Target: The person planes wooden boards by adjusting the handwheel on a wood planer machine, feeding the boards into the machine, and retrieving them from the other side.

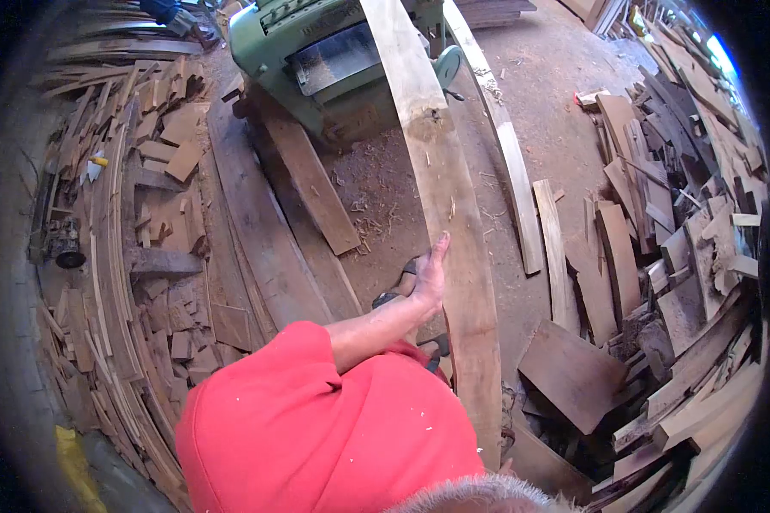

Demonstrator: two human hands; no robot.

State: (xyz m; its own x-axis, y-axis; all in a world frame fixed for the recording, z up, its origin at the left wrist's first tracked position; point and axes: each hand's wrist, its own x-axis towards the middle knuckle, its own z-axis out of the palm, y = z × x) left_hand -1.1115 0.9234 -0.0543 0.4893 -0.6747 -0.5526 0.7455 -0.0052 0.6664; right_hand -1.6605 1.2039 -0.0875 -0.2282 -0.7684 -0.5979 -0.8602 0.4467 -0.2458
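A long wooden plank [458,222] runs from the green planer-like machine [334,64] at the top down along the right side of my red-shirted body. My left hand [429,280] grips the plank's left edge, thumb side up, the other fingers hidden beneath. Of my right hand [507,468], only a small sliver shows by the plank's near end; its fingers cannot be made out. A few shavings lie on the plank and on my shirt.
Offcuts [171,137] are heaped on the left beside long boards [265,231]. Another pile of scrap wood [650,188] fills the right side. A pale long board [500,128] lies right of the machine. Shavings litter the floor. Another person's leg [175,17] shows at top left.
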